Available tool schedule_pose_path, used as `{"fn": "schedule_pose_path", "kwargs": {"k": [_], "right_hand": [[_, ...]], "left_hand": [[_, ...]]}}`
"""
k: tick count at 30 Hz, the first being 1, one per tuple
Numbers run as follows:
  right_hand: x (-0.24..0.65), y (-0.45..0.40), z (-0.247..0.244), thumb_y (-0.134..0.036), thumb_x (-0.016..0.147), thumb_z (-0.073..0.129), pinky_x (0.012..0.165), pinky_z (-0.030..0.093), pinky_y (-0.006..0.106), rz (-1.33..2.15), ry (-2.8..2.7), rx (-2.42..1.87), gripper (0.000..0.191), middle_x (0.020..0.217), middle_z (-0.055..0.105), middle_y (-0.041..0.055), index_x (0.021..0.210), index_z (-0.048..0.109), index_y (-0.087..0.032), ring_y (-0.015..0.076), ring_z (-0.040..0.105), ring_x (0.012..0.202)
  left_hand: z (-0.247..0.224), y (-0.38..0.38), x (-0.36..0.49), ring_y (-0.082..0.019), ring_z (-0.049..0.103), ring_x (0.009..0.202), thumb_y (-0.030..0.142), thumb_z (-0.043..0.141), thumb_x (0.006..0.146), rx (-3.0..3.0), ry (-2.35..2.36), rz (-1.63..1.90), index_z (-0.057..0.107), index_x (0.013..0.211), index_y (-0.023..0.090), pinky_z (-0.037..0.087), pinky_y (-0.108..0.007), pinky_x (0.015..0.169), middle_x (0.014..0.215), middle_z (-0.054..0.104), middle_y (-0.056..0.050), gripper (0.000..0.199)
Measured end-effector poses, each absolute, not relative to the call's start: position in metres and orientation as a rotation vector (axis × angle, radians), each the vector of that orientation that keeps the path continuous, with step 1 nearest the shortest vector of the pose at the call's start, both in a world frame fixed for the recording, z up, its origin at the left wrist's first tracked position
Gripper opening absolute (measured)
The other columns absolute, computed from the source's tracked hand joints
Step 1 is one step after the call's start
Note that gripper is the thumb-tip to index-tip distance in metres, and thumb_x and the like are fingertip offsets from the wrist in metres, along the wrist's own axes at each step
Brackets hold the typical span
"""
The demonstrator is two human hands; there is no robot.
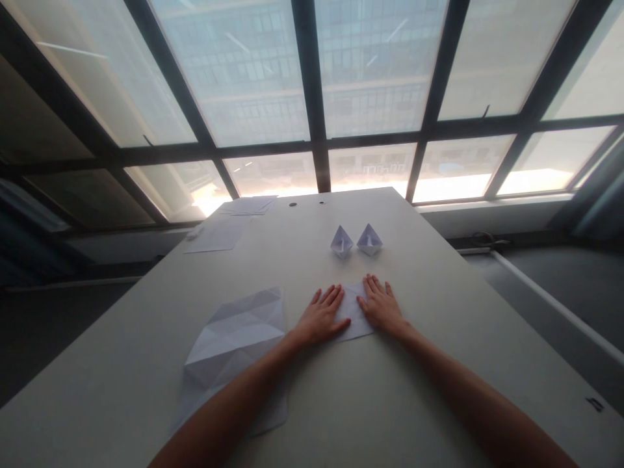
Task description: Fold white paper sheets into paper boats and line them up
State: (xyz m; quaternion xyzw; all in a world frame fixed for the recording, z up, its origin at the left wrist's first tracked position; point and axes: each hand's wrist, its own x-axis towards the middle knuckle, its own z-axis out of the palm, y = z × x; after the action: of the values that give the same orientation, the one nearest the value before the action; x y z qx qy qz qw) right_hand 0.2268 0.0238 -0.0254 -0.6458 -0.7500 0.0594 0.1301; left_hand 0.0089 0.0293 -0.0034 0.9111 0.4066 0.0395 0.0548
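A small white paper (355, 314) lies flat on the white table, between and partly under my hands. My left hand (324, 315) rests on its left side, fingers spread, palm down. On its right side lies my right hand (381, 304), also flat with the thumb apart from the fingers. Just beyond stand two folded paper shapes, one on the left (342, 242) and one on the right (369, 240). Under my left forearm is a large creased sheet (238, 338), partly hidden by the arm.
Flat sheets (217, 235) and more paper (248, 205) lie at the table's far left. Two small dark round spots show at the far edge of the table (424, 279). Windows rise behind it. A small black mark (595, 404) is near the right edge.
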Motion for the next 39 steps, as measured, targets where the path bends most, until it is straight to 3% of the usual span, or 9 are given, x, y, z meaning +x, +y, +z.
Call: {"fn": "schedule_pose_path", "kwargs": {"k": [20,26,30,39], "right_hand": [[0.228,0.022,-0.024,-0.037,0.096,0.036,0.118,0.013,0.049,0.131,-2.108,-1.893,0.062,0.158,0.028,0.0179,0.149,0.035,-0.004,0.0274,0.021,0.147],[0.215,0.011,-0.007,-0.025,0.094,0.038,0.12,0.003,0.049,-0.056,-2.216,-1.66,0.055,0.159,0.025,0.0178,0.145,0.042,-0.004,0.0262,0.009,0.149],[0.203,0.005,-0.007,-0.022,0.096,0.031,0.12,0.014,0.042,0.139,-2.401,-1.44,0.057,0.158,0.029,0.0121,0.151,0.033,-0.008,0.0203,0.018,0.148],[0.206,0.008,-0.014,-0.035,0.097,0.035,0.12,0.013,0.045,0.272,-2.398,-1.541,0.061,0.158,0.027,0.0105,0.153,0.029,-0.012,0.0214,0.018,0.148]], "left_hand": [[-0.003,0.029,0.008,-0.025,0.013,0.15,0.067,0.033,0.094,2.749,1.235,0.142,0.02,0.156,0.019,0.008,-0.045,0.121,0.162,0.018,-0.009,0.079],[-0.002,0.028,0.009,-0.025,0.013,0.15,0.065,0.036,0.094,2.75,1.231,0.151,0.02,0.156,0.019,0.009,-0.046,0.121,0.162,0.019,-0.009,0.078],[0.0,0.026,0.01,-0.024,0.014,0.15,0.063,0.033,0.095,2.757,1.235,0.18,0.019,0.156,0.02,0.009,-0.044,0.121,0.161,0.02,-0.008,0.076],[-0.002,0.027,0.01,-0.025,0.014,0.15,0.061,0.035,0.096,2.753,1.226,0.174,0.017,0.157,0.025,0.011,-0.046,0.12,0.161,0.021,-0.005,0.073]]}}
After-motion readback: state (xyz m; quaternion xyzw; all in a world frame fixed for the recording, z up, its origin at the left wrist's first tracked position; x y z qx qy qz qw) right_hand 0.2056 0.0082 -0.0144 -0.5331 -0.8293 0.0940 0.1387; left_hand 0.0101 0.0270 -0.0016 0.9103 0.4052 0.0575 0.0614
